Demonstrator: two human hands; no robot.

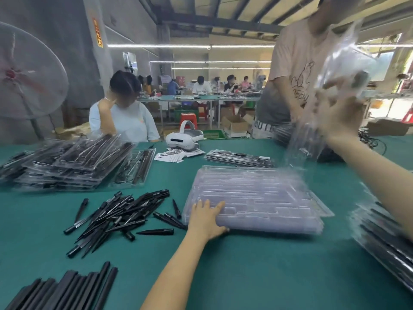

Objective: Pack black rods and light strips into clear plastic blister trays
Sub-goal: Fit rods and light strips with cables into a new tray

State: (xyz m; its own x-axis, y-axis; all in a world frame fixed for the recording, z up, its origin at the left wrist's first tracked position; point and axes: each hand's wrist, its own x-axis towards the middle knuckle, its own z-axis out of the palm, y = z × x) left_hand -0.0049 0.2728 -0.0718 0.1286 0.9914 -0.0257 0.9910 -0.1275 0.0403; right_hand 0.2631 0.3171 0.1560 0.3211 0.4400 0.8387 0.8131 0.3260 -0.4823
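Note:
A stack of empty clear blister trays (257, 198) lies on the green table (245, 265) in front of me. My left hand (206, 218) rests flat on the stack's near left corner, fingers straight. My right hand (339, 115) is raised at the right and grips a single clear tray (335, 86) held up in the air, blurred by motion. A loose heap of black spiked rods (120, 217) lies left of the stack. Longer black rods (67, 291) lie bundled at the bottom left.
Filled trays are piled at the far left (67, 164) and at the right edge (386, 238); another filled pile (239, 157) lies behind the stack. A white headset (185, 137) sits at the back. One person sits across the table (123, 117), another stands at the right (297, 81).

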